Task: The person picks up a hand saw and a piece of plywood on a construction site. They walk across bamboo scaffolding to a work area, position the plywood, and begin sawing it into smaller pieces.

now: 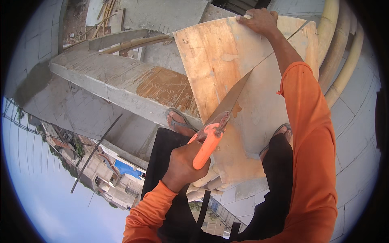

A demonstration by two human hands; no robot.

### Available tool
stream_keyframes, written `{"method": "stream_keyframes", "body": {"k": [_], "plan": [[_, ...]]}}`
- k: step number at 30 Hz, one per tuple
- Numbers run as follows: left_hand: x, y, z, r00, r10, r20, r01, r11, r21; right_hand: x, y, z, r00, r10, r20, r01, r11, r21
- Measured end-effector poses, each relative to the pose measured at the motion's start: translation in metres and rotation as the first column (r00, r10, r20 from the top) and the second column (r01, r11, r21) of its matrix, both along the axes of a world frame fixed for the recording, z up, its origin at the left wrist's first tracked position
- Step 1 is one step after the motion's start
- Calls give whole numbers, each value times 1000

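Note:
My left hand (186,166) is closed around the orange handle of a handsaw (208,143). Its rust-brown blade slants away to the right over a sheet of plywood (214,56). At the blade's tip begins a thin dark cut, which runs to the sheet's far right edge. My right hand (261,22) grips the far edge of the plywood, left of that cut, fingers curled over it. The sheet is pale wood, partly smeared with grey. My sandalled feet (178,121) are on either side of it; whether the right one presses on the sheet, I cannot tell.
Several bamboo poles (329,30) lie along the right side, with more poles (206,180) under the sheet's near end. A concrete ledge (109,83) runs at the left; beyond it is a drop toward buildings (113,178). Grey block walling (354,133) is at the right.

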State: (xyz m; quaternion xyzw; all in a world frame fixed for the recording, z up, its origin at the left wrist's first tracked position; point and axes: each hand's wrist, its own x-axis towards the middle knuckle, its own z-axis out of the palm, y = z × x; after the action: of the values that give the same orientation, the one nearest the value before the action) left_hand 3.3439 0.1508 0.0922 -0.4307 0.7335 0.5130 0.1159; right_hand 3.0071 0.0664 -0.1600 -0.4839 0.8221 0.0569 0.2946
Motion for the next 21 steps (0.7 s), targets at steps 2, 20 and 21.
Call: {"method": "stream_keyframes", "body": {"k": [2, 20, 21], "plan": [[55, 4, 95, 981, -91, 173, 96, 995, -21, -4, 14, -2, 995, -58, -80, 47, 990, -132], [-53, -3, -104, 993, -39, -116, 49, 995, 87, 184, -24, 58, 620, 783, 50, -687, 573, -447], [-38, 1, -111, 984, -42, -173, 56, 996, 76, 204, -22, 56, 559, 825, 86, -741, 543, -396]]}}
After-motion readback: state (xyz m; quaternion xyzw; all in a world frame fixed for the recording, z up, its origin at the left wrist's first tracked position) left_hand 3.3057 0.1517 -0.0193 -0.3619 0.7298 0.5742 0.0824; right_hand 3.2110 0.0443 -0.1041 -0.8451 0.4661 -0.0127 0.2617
